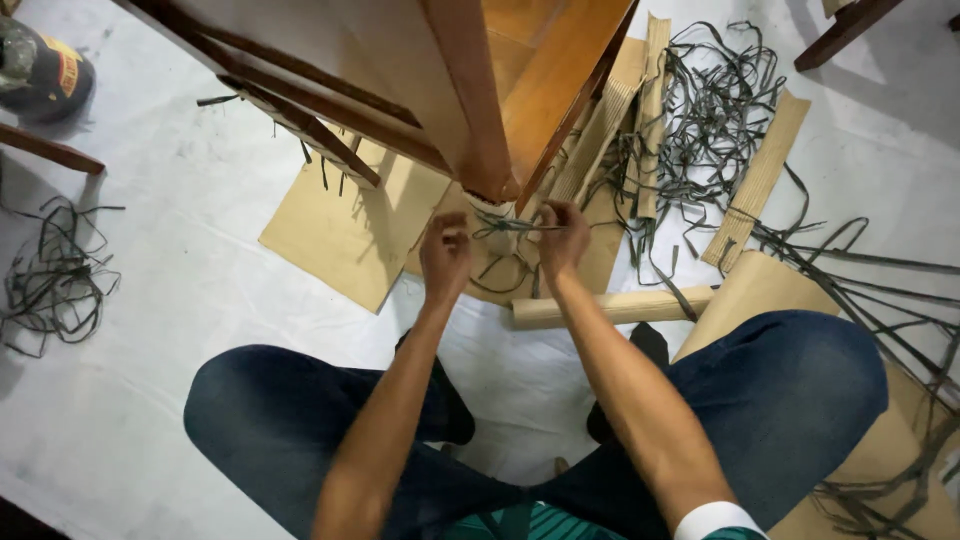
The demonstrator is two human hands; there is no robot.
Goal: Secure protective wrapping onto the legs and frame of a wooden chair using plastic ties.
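A wooden chair (470, 90) stands in front of me, its near leg (492, 205) wrapped at the foot in pale material. A dark green strap (505, 227) runs around that foot. My left hand (445, 255) pinches one end of the strap to the left of the leg. On the other side, my right hand (562, 238) grips the strap's other end. Both hands sit just below the leg's foot, above brown cardboard (345, 225) on the floor.
A heap of loose dark straps (705, 110) and corrugated cardboard strips (758, 180) lies at the right. A cardboard roll (610, 306) rests near my right knee (790, 380). More straps (55, 280) lie left; a dark bottle (40, 70) is top left.
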